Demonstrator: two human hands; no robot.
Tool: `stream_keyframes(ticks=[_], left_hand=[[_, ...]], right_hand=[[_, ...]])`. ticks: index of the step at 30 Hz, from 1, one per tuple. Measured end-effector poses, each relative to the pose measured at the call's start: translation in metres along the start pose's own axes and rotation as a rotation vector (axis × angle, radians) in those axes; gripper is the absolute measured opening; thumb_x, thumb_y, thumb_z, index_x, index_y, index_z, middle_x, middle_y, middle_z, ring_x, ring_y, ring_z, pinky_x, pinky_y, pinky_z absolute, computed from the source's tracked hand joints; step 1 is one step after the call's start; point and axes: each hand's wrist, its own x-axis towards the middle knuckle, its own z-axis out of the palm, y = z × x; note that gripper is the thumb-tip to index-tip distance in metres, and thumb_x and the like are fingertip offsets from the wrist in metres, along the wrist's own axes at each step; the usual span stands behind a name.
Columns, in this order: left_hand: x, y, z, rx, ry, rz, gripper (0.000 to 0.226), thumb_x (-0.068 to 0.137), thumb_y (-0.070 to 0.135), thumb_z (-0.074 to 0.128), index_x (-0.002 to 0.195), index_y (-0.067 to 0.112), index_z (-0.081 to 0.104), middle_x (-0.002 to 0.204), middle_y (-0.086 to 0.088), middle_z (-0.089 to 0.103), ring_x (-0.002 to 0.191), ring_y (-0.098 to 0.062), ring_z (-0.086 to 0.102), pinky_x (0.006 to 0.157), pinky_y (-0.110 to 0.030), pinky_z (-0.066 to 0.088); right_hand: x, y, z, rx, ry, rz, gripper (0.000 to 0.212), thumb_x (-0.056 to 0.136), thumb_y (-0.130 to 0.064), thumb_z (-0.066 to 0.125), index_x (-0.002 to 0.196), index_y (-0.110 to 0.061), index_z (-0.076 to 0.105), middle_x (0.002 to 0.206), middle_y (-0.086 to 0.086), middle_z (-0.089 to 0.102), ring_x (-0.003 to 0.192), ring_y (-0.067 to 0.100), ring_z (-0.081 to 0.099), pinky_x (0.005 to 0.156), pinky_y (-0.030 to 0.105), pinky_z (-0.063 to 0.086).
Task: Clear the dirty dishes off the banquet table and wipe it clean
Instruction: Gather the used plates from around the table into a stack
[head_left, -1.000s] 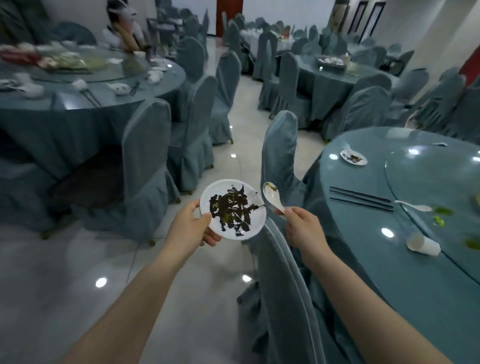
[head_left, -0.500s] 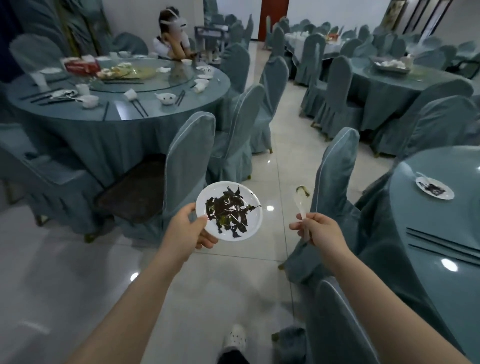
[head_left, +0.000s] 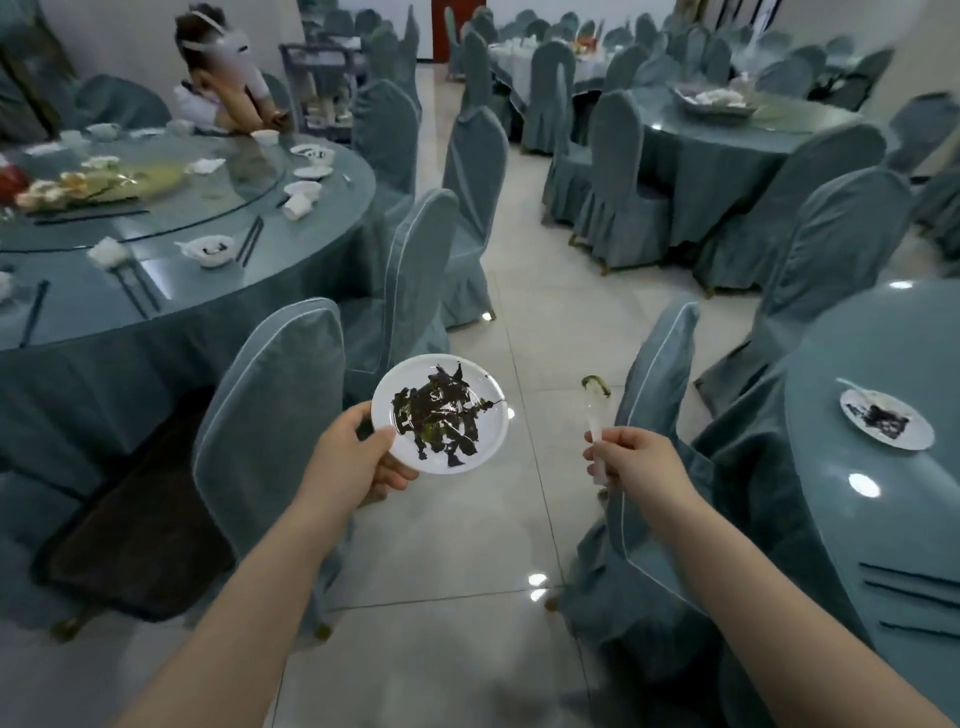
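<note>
My left hand grips the near rim of a small white plate smeared with dark leafy scraps, held level over the tiled aisle. My right hand holds a white plastic spoon upright by its handle, green residue on its bowl. The banquet table with its teal cloth lies at the right edge. On it sits another dirty white plate and dark chopsticks.
A covered chair stands just right of my right hand, another chair just left of my left. A second round table with several dirty dishes fills the left. A person sits behind it. Tiled floor runs between.
My view has swung left, away from the banquet table and toward the aisle. Both hands keep hold of the plate and spoon and have spread slightly apart.
</note>
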Motion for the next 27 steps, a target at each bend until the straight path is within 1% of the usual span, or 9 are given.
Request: stream_keyframes(ticks=[2, 5, 9, 12, 14, 20, 22, 24, 27], left_hand=[[0.041, 0.010, 0.014, 0.016, -0.057, 0.012, 0.027, 0.096, 0.009, 0.045, 0.120, 0.019, 0.053, 0.060, -0.014, 0.069, 0.043, -0.016, 0.060, 0.048, -0.025, 0.043], [0.102, 0.024, 0.035, 0.026, -0.118, 0.023, 0.028, 0.097, 0.009, 0.044, 0.124, 0.015, 0.050, 0.057, -0.010, 0.069, 0.041, -0.014, 0.059, 0.044, -0.022, 0.041], [0.194, 0.051, 0.063, 0.012, -0.250, 0.052, 0.030, 0.098, 0.008, 0.042, 0.126, 0.018, 0.046, 0.056, -0.010, 0.068, 0.040, -0.013, 0.058, 0.046, -0.022, 0.042], [0.261, 0.077, 0.082, -0.010, -0.345, 0.053, 0.027, 0.097, 0.006, 0.042, 0.122, 0.016, 0.047, 0.052, -0.010, 0.067, 0.036, -0.012, 0.056, 0.040, -0.017, 0.038], [0.301, 0.093, 0.097, -0.012, -0.400, 0.071, 0.025, 0.096, 0.005, 0.041, 0.118, 0.017, 0.048, 0.051, -0.010, 0.066, 0.035, -0.012, 0.055, 0.037, -0.016, 0.036], [0.398, 0.130, 0.171, 0.013, -0.569, 0.099, 0.023, 0.094, 0.007, 0.042, 0.113, 0.017, 0.050, 0.057, -0.013, 0.068, 0.038, -0.015, 0.057, 0.039, -0.018, 0.037], [0.424, 0.139, 0.198, 0.022, -0.631, 0.108, 0.024, 0.094, 0.008, 0.042, 0.113, 0.021, 0.050, 0.060, -0.014, 0.069, 0.040, -0.014, 0.058, 0.040, -0.018, 0.039], [0.456, 0.150, 0.230, 0.040, -0.674, 0.118, 0.024, 0.095, 0.009, 0.043, 0.112, 0.025, 0.050, 0.062, -0.015, 0.070, 0.041, -0.014, 0.058, 0.042, -0.019, 0.041], [0.502, 0.165, 0.277, 0.056, -0.720, 0.124, 0.023, 0.095, 0.010, 0.043, 0.109, 0.028, 0.050, 0.062, -0.014, 0.070, 0.042, -0.015, 0.059, 0.046, -0.023, 0.041]], right_hand=[[0.027, -0.008, -0.005, 0.006, 0.041, -0.004, 0.011, 0.088, -0.007, 0.060, 0.087, -0.012, 0.070, 0.085, 0.008, 0.070, 0.070, 0.016, 0.066, 0.051, 0.014, 0.050], [0.066, -0.019, -0.013, 0.029, 0.123, 0.009, 0.011, 0.089, -0.006, 0.060, 0.092, -0.007, 0.070, 0.081, 0.009, 0.068, 0.066, 0.013, 0.062, 0.052, 0.016, 0.050], [0.126, -0.043, -0.019, 0.042, 0.221, 0.021, 0.013, 0.090, -0.008, 0.058, 0.097, -0.004, 0.069, 0.080, 0.008, 0.068, 0.064, 0.012, 0.059, 0.056, 0.021, 0.051], [0.167, -0.065, -0.024, 0.125, 0.325, 0.048, 0.013, 0.089, -0.008, 0.060, 0.097, -0.005, 0.069, 0.084, 0.011, 0.068, 0.067, 0.015, 0.060, 0.063, 0.027, 0.052], [0.190, -0.076, -0.027, 0.164, 0.393, 0.047, 0.010, 0.088, -0.010, 0.063, 0.093, -0.008, 0.070, 0.084, 0.012, 0.071, 0.069, 0.016, 0.063, 0.062, 0.026, 0.052], [0.245, -0.090, -0.053, 0.249, 0.554, 0.084, 0.009, 0.085, -0.008, 0.065, 0.087, -0.010, 0.073, 0.077, 0.009, 0.072, 0.065, 0.014, 0.063, 0.061, 0.027, 0.052], [0.264, -0.090, -0.068, 0.261, 0.597, 0.091, 0.009, 0.086, -0.009, 0.065, 0.088, -0.012, 0.073, 0.078, 0.008, 0.073, 0.067, 0.015, 0.064, 0.067, 0.031, 0.054], [0.291, -0.089, -0.087, 0.271, 0.670, 0.102, 0.010, 0.087, -0.009, 0.064, 0.086, -0.013, 0.072, 0.082, 0.013, 0.073, 0.071, 0.022, 0.062, 0.073, 0.037, 0.051], [0.335, -0.089, -0.112, 0.281, 0.773, 0.106, 0.014, 0.086, -0.008, 0.062, 0.080, -0.015, 0.072, 0.078, 0.011, 0.071, 0.068, 0.020, 0.061, 0.068, 0.031, 0.049]])
